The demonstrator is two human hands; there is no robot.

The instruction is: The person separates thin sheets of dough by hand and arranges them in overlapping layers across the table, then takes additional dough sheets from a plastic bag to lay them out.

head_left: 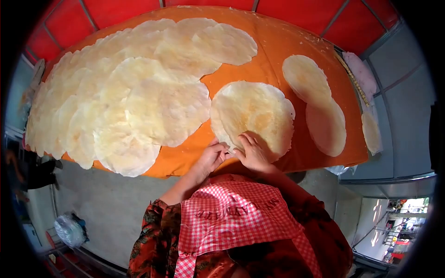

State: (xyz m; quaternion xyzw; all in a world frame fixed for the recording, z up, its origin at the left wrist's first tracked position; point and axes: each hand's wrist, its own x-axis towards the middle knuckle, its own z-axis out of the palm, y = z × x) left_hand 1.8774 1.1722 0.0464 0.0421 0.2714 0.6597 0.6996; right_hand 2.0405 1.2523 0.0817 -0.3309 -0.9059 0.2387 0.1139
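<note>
Right in front of me on the orange cloth (185,160) lies a round thin flatbread (250,109), pale with light brown patches. Its near left edge is pinched in my left hand (214,155), whose fingers are curled at the rim. My right hand (251,153) rests on the flatbread's near part, fingers stretched out and palm down, with the thumb close to the left hand. Many more thin flatbreads (167,109) overlap in a wide spread to the left. On the right, two flatbreads (306,76) lie partly overlapped.
Along the right end of the cloth are a thin patterned stick (354,78), a pink bundle (361,69) and another flatbread (371,132). Red panels (296,16) stand behind the table. A plastic bag (70,230) sits on the floor at lower left. Part of a person (41,173) shows at far left.
</note>
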